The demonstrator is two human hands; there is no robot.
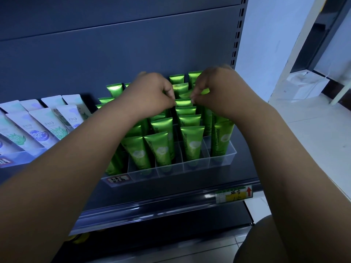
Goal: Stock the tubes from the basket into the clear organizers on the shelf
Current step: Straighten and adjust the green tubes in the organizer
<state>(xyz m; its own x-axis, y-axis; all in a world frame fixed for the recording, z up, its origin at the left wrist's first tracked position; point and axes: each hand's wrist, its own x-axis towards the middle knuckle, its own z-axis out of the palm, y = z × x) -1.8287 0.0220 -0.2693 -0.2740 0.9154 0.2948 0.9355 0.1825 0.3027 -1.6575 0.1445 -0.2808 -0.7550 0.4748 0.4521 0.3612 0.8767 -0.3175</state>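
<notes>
Bare hands and forearms
Left hand (152, 92) and right hand (214, 90) are unsleeved; a knee (263, 242) wears dark cloth.

A price tag (234, 194) with handwriting and a red arrow hangs low at the right. Beyond it are a pale tiled floor (311, 137) and a white wall (266, 35), with a white box (303, 88) on the floor beside a dark doorway (322, 40). Something yellow (76, 238) shows at the bottom, too dim to identify.

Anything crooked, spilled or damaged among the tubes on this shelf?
One green tube toward the back of the clear organizer leans askew across its row, while its neighbours stand straight. The left hand and right hand pinch at it. Nothing looks spilled or damaged.
</notes>
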